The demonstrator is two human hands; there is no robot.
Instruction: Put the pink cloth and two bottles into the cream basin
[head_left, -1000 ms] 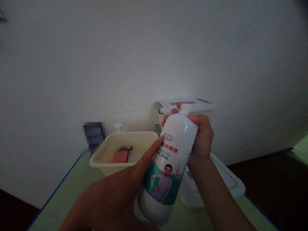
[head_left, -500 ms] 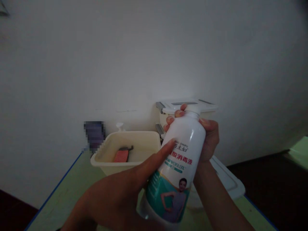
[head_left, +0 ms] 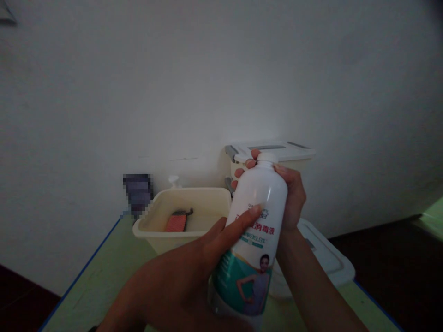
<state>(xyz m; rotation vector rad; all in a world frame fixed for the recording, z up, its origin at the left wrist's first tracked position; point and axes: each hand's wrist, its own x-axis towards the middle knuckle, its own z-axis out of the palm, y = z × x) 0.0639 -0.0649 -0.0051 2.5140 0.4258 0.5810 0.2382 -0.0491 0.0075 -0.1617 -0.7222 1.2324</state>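
Snugly, the right hand (head_left: 292, 198) wraps the shoulder of a white bottle (head_left: 258, 189) from behind, its grip closed just below the neck: the thumb comes round on the right, fingertips show along the left. The left hand (head_left: 180, 276) holds the lower body, its thumb laid slantwise across the printed label and its other fingers mostly hidden from view. The bottle leans a little to the right at the top, with a white cap (head_left: 268, 157) on its neck; its base is lost behind the left hand and the lower edge of the view. A teal band with a pictured person runs round the label.

Just beyond and to the left stands a cream basin (head_left: 155, 234) on the green bench (head_left: 104, 263). Inside lies a red pad (head_left: 176, 223) with a dark edge and a small loop — its material is hard to tell. Behind the basin rises a white pump top (head_left: 173, 180), and to the left stands a dark, pixelated object (head_left: 139, 189). Behind the bottle is a lidded box (head_left: 280, 151) with grey latches; a pale lid (head_left: 325, 256) lies to the right, partly covered by the right forearm.
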